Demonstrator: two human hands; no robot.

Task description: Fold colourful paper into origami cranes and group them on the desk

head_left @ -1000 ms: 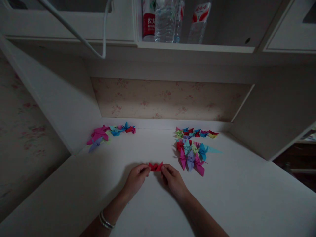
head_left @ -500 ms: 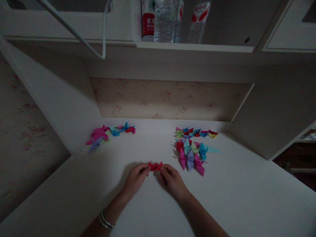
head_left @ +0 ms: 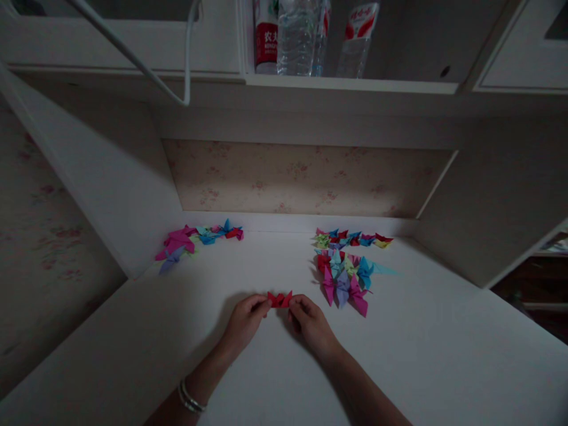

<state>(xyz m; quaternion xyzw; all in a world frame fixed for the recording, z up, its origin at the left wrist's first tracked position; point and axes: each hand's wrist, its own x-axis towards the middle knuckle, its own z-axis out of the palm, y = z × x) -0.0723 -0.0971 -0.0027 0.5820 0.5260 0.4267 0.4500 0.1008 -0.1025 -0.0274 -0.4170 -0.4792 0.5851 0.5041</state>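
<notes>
A small red folded paper piece [head_left: 280,300], with pointed corners standing up at both ends, is held over the middle of the white desk [head_left: 284,367]. My left hand [head_left: 247,318] pinches its left end between thumb and forefinger. At the right end, my right hand [head_left: 310,322] grips it the same way, with the other fingers curled under. Just beyond my right hand lies a cluster of folded paper figures [head_left: 342,281] in pink, purple, blue, green and red. Bracelets [head_left: 190,397] circle my left wrist.
Behind the cluster runs a row of small paper boats or similar folds [head_left: 354,239]. More folded paper figures [head_left: 180,239] lie at the back left. Side panels [head_left: 497,195] flank the desk. Overhead, a shelf holds plastic bottles [head_left: 296,38], and a white bent tube [head_left: 133,59] hangs down.
</notes>
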